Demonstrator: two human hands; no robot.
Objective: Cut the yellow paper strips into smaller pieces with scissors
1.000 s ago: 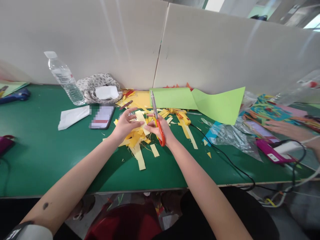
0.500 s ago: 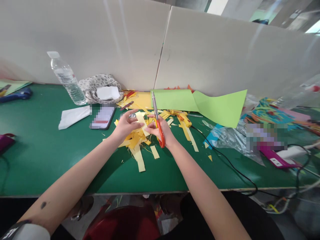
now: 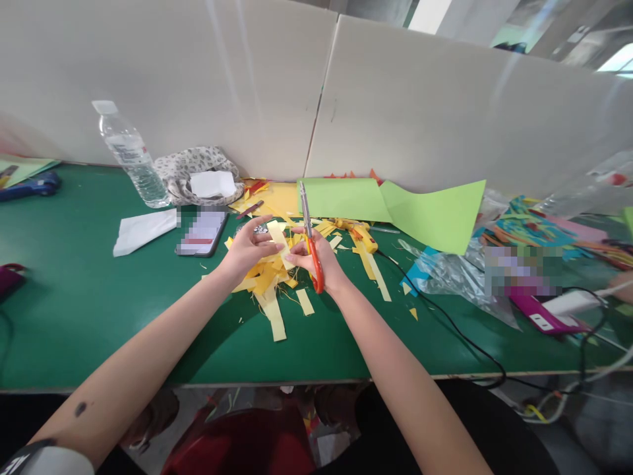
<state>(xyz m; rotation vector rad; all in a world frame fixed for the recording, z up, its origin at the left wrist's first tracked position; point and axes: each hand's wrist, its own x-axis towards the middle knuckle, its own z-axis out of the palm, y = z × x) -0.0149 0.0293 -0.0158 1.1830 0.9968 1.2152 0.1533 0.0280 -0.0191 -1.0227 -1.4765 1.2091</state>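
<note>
A pale yellow paper strip [image 3: 280, 241] is held between my two hands, above a heap of cut yellow paper strips [image 3: 271, 272]. My left hand [image 3: 247, 249] is at its left side, thumb against the strip, some fingers stretched out. From the right, my right hand [image 3: 324, 257] pinches the strip's lower part with the thumb. The same hand carries orange-handled scissors [image 3: 317, 264], the metal blades pointing up and away from me. Whether the blades are fully closed is hard to tell. Below the hands, a loose short strip [image 3: 305, 302] lies on the green table [image 3: 198, 349].
Left of the hands are a phone [image 3: 202, 233], folded tissue [image 3: 143, 231], water bottle [image 3: 131, 155] and patterned pouch [image 3: 192, 161]. Behind lies green paper [image 3: 346, 198]. A yellow glue gun [image 3: 364, 239] trails a black cord [image 3: 445, 323] rightward, near plastic wrapping [image 3: 459, 277] and a magenta object [image 3: 541, 313].
My hands, the strip and the scissors keep almost the same pose. The view shifts slightly, and part of another person's hand or arm appears at the right edge.
</note>
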